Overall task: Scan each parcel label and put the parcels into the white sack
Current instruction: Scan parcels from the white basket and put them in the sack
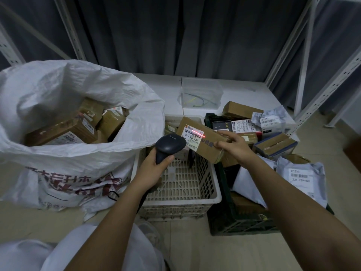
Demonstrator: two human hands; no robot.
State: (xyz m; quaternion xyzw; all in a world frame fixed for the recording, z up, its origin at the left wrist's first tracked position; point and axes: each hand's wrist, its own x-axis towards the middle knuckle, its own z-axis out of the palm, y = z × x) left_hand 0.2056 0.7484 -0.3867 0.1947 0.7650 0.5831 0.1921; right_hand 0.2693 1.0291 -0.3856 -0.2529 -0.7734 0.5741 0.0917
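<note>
The floor (195, 247) is pale and smooth. On it sits a big white sack (58, 173) on the left, a cream basket (181, 192) in the middle, and a dark crate (234, 222) on the right. A low white platform (168, 90) behind holds a clear box (201, 92)

both hands forward, left (154, 165) and right (237, 146), fingers curled, gripping
</note>
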